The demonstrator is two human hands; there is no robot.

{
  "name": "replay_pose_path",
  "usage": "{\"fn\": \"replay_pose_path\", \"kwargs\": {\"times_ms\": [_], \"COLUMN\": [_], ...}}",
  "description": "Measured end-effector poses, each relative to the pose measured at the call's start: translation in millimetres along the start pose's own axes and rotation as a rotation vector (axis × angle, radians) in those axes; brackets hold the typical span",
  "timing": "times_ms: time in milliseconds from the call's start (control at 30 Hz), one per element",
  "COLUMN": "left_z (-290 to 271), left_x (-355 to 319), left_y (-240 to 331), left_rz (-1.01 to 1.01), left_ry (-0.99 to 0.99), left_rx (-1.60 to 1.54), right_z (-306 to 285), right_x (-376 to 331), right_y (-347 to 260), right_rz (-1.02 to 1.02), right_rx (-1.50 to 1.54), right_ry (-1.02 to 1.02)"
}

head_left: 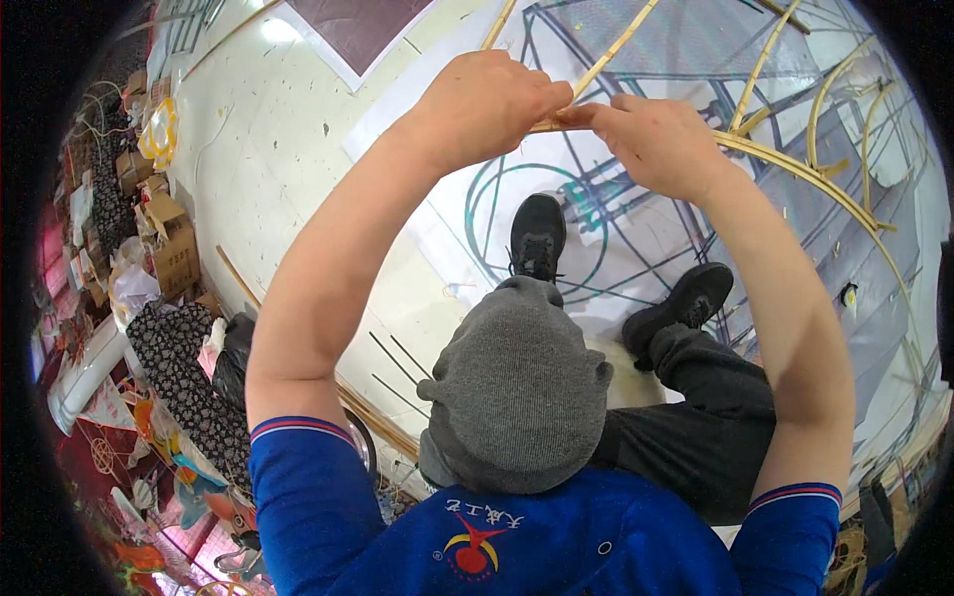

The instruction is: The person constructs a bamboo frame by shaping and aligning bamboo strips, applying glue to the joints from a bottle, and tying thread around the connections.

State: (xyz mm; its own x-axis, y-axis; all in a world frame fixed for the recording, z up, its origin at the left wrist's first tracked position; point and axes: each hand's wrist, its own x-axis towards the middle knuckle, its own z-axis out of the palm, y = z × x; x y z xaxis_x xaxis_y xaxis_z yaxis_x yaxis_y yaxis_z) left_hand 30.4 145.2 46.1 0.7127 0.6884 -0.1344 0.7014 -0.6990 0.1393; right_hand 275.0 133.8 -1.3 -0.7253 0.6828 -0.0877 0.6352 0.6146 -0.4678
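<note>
Watching from afar, I see the bare left hand and the bare right hand nearly meeting, fingertips pinching a long, pale yellow, curved strip that looks like bamboo. What sits between the thumbs is too small for me to tell. The strip arcs rightward over a large white sheet drawn with dark and green lines; slimmer yellow strips run outward beyond the hands. To handle this spot well, I would pinch close to the crossing, press evenly with both thumbs, and follow the natural bend without twisting. Black lace-up shoes call for careful footing.
</note>
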Motion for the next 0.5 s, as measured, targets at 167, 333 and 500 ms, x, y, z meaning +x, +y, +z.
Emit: {"fn": "replay_pose_path", "kwargs": {"times_ms": [167,333,500], "left_z": [-17,-13,-2], "left_x": [13,30,60], "left_y": [7,4,-10], "left_rz": [0.143,0.165,0.022], "left_ry": [-0.120,-0.104,-0.315], "left_rx": [0.102,0.096,-0.229], "right_z": [4,6,14], "right_x": [-2,-3,-8], "right_y": [-3,-3,-3], "right_rz": [0.002,0.015,0.000], "right_rx": [-0.029,-0.003,0.021], "right_ry": [-0.070,-0.110,-0.088]}}
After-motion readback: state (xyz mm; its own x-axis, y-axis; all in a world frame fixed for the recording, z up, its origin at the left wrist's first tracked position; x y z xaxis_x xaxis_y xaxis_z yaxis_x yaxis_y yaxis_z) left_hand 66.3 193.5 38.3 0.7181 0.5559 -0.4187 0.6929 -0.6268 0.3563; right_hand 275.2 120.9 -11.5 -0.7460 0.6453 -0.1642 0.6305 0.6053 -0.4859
